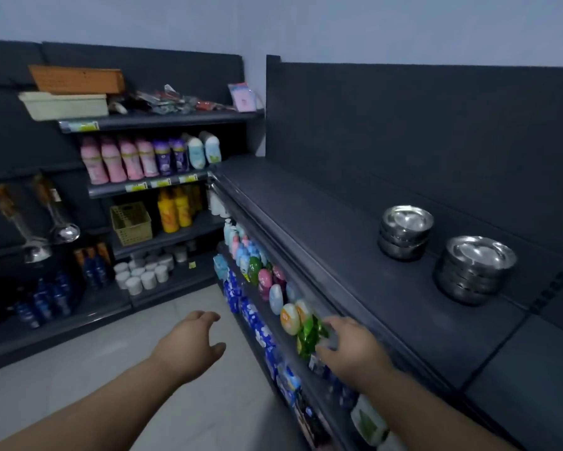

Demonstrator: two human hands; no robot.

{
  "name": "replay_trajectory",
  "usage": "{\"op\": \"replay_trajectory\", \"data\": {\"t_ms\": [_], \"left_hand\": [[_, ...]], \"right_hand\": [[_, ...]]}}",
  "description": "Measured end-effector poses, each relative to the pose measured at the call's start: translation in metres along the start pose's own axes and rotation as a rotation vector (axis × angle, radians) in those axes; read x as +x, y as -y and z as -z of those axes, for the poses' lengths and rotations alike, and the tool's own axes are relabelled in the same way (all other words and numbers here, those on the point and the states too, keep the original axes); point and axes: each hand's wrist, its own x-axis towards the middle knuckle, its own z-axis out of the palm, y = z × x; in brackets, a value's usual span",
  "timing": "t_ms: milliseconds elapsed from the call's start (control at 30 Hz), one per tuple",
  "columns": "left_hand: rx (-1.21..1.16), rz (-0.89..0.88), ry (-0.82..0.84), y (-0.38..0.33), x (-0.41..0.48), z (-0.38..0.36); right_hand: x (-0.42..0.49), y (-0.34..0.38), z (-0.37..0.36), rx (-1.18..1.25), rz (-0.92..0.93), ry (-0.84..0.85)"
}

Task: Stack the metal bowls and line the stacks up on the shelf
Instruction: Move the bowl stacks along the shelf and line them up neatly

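Observation:
Two stacks of shiny metal bowls stand on the dark grey top shelf [322, 222] at the right. The smaller stack [405, 232] is farther back; the larger stack [473, 270] is nearer, close to the back panel. My left hand [192, 343] hovers over the floor, fingers apart, holding nothing. My right hand [351, 349] is in front of the shelf's front edge, over the bottles below, fingers spread and empty. Both hands are well short of the bowls.
Under the top shelf, rows of coloured bottles [273, 288] and blue packs fill the lower racks. A second shelving unit [159, 120] at the left holds bottles, a basket [131, 222], white jars and hanging ladles [62, 229]. Pale floor [111, 353] lies between.

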Motion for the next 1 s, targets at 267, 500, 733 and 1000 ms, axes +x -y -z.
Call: {"op": "replay_trajectory", "data": {"t_ms": [267,500,733,1000], "left_hand": [[-0.01,-0.162,-0.035,-0.085,0.155,0.032],[-0.111,-0.364,0.06,-0.17,0.249,0.01],[-0.311,-0.52,0.215,-0.241,0.317,-0.016],[-0.454,-0.659,0.504,-0.296,0.386,-0.011]], "right_hand": [[0.129,-0.037,0.078,0.037,-0.121,-0.202],[0.157,-0.084,0.096,0.153,-0.371,-0.297],[0.175,-0.092,0.112,0.37,-0.521,-0.502],[0.22,-0.083,0.121,0.837,-0.698,-0.737]]}}
